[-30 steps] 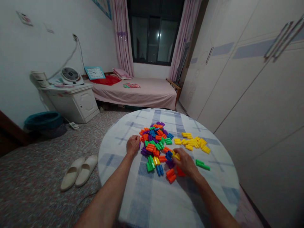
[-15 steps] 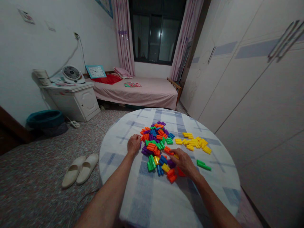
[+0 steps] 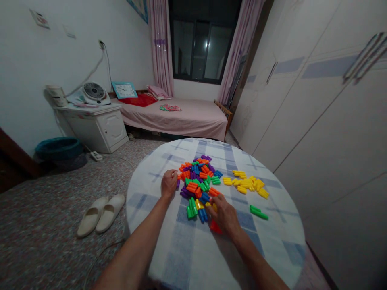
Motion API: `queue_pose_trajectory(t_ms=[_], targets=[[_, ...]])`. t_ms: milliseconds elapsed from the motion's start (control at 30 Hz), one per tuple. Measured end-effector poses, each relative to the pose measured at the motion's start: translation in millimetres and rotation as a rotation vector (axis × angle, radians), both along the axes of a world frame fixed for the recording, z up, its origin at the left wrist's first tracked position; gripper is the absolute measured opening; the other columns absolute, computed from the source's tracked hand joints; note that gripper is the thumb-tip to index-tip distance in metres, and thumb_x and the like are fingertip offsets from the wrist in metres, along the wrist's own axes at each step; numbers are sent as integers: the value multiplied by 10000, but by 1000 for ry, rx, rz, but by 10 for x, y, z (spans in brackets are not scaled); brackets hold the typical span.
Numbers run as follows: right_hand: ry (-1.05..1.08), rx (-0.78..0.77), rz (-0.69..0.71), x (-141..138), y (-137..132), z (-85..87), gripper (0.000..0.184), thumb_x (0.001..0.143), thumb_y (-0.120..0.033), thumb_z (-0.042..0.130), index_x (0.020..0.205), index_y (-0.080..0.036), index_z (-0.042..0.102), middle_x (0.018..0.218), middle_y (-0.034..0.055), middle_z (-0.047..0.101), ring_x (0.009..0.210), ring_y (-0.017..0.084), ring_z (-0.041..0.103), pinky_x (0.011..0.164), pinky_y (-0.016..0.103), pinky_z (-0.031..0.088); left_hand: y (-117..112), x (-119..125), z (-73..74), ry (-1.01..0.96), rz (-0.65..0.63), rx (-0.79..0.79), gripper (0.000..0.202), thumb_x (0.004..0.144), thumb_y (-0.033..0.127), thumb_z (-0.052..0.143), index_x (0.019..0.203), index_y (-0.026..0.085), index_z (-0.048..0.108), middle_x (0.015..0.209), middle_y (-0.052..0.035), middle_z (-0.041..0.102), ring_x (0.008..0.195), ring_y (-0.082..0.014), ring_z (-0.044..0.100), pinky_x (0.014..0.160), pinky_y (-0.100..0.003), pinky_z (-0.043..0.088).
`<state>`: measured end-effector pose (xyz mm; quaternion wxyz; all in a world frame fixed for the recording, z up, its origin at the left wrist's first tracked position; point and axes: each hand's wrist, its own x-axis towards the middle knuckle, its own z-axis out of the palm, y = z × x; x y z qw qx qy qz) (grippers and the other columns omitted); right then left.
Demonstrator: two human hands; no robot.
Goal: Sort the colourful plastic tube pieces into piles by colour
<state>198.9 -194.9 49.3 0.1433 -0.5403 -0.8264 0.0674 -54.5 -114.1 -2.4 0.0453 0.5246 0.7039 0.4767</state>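
Observation:
Small plastic toy blocks made of joined tubes lie in a mixed pile on a round table: orange, purple, green, blue and yellow. My left hand rests at the pile's left edge with its fingers curled; what they hold, if anything, is hidden. Over the near right part of the pile, my right hand has its fingers closed around a yellow block. A red-orange block shows partly under that hand. To the right lies a group of only yellow blocks, and nearer me sit green blocks.
A checked cloth covers the table. Beyond it stands a bed, with a white cabinet and a fan at left. A wardrobe lines the right side. Slippers lie on the floor.
My right hand has moved left and nearer me with the yellow block, over the near blocks. My left hand has hardly moved. The view has shifted slightly.

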Motion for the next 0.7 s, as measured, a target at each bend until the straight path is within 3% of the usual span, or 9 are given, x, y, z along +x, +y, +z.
queue_pose_trajectory(t_ms=[100, 167, 300, 400, 467, 600, 700], targets=[[70, -1, 10, 43, 47, -22, 158, 889, -301, 468, 975, -215, 568, 1017, 31, 563, 781, 127, 613, 651, 231, 426, -40, 10, 57, 22, -18, 234, 264, 843, 221, 403, 915, 164, 651, 972, -89, 655, 962, -202, 584, 888, -353, 456], [63, -32, 30, 57, 63, -46, 176, 873, -288, 503, 1028, -229, 562, 1050, 31, 557, 793, 128, 618, 640, 225, 429, -106, 86, 165, 111, -115, 301, 248, 841, 216, 424, 927, 172, 652, 1007, -91, 644, 1005, -211, 565, 930, -383, 444], [31, -31, 33, 37, 63, -119, 180, 866, -270, 514, 1033, -251, 577, 1055, 29, 560, 774, 126, 617, 612, 220, 430, -350, 397, 399, 313, -547, 244, 265, 851, 239, 483, 1072, 210, 626, 1115, -73, 622, 1132, -209, 510, 1006, -396, 399], [84, -1, 21, 28, 55, -173, 184, 887, -258, 473, 1037, -249, 580, 1057, 37, 568, 782, 131, 614, 636, 237, 449, -546, 626, 435, 467, -829, 126, 333, 817, 264, 557, 1148, 254, 594, 1165, -64, 610, 1205, -241, 460, 1019, -434, 375], [125, 9, 27, 47, 49, -193, 198, 890, -248, 462, 1053, -251, 575, 1066, 37, 574, 804, 135, 611, 674, 248, 461, -631, 718, 398, 501, -859, 84, 342, 802, 269, 584, 1144, 262, 592, 1144, -70, 617, 1157, -247, 489, 1003, -454, 373], [139, 8, 51, 156, 18, -164, 229, 891, -238, 446, 1085, -259, 566, 1062, 29, 586, 829, 130, 600, 715, 246, 458, -674, 770, 301, 448, -805, 73, 280, 809, 314, 599, 1080, 244, 605, 1055, -61, 641, 1038, -222, 543, 1016, -454, 345], [102, 1, 54, 298, 9, -111, 197, 890, -240, 435, 1010, -242, 591, 1037, 34, 589, 807, 126, 587, 701, 239, 447, -658, 738, 252, 376, -739, 114, 235, 829, 324, 566, 1038, 224, 609, 1023, -64, 644, 1020, -218, 552, 1026, -445, 341]])
